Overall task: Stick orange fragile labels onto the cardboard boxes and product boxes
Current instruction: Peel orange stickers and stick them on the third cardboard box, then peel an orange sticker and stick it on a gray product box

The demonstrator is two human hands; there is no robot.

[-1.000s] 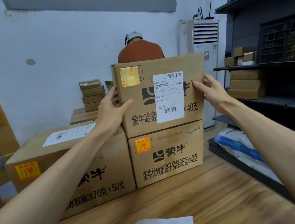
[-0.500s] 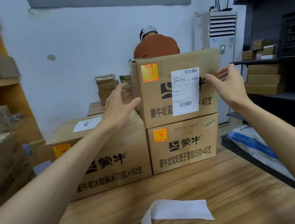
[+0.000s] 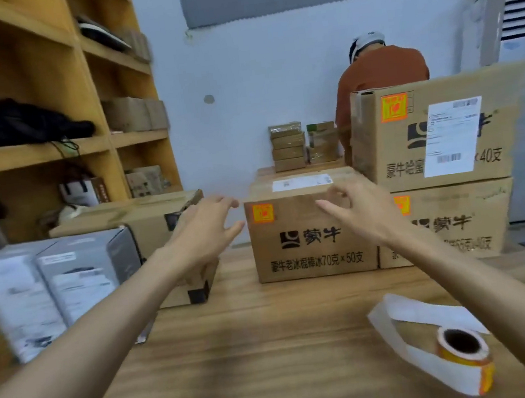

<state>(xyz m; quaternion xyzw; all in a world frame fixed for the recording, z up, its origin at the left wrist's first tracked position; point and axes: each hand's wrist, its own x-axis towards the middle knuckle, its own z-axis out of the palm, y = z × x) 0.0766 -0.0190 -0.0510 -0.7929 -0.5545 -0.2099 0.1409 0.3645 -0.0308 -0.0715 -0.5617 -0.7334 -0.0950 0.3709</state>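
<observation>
Three cardboard boxes on the wooden table (image 3: 272, 346), each already bearing an orange sticker: middle box (image 3: 312, 235) with its sticker (image 3: 263, 213) at the upper left of the front; just right of it, touching, a lower box (image 3: 449, 225) with a sticker (image 3: 402, 204) half hidden behind the right wrist; stacked on that one, the top box (image 3: 428, 132) with a sticker (image 3: 393, 107) and a white shipping label (image 3: 452, 136). Left of the middle box, apart from it, a tilted brown box (image 3: 144, 213) and two grey product boxes (image 3: 51, 291), no orange stickers visible on them. Roll of orange labels (image 3: 463, 349) lying near the table's front edge, to the right of the middle box, white backing strip (image 3: 414, 315) looped out from it.

Both hands off the top box now, where half a second ago they flanked its sides. Left hand (image 3: 203, 236) open, fingers spread, empty, in the gap between the tilted brown box and the middle box. Right hand (image 3: 358, 210) empty too, fingers loosely curled, in front of the middle box's upper right corner. View swung left since then: wooden shelves (image 3: 50, 148) now filling the left side, stacked boxes shifted to the right. Behind the middle box, a person in an orange shirt (image 3: 381, 75), back turned.
</observation>
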